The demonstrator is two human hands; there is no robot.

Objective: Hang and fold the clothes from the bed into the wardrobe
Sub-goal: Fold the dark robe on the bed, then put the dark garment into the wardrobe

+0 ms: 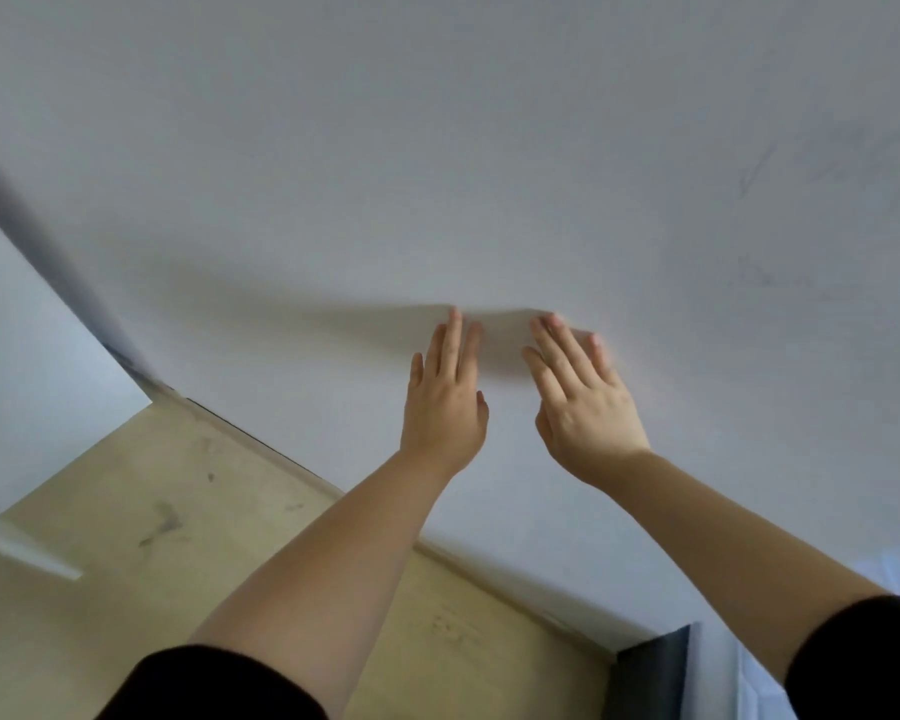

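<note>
Writing and labels: no readable writing, brand or label is found on any surface in view.
Left hand point(445, 402): extended forward with fingers straight and close together; nothing is held. The fingertips point(455, 317) are laid against, or held just off, a flat white panel point(489, 174); contact cannot be confirmed, though a shadow is cast directly beneath them.
Right hand point(585, 402): extended beside the left, fingers straight and slightly spread; nothing is held. Its fingertips are placed at the same level on the panel.
Spacing of hands: the two are kept apart, with a narrow gap between them.
Sleeves: short black sleeves point(214, 685) are seen at both upper arms.
White panel: most of the view is filled; whether it is a wall or a wardrobe door cannot be told.
Floor point(141, 553): pale wood-tone, marked with dark smudges, met by the panel along a light skirting edge.
Task items: neither clothes nor bed can be identified; a dark object point(655, 662) and pale material are noted at the lower right, unidentified.
</note>
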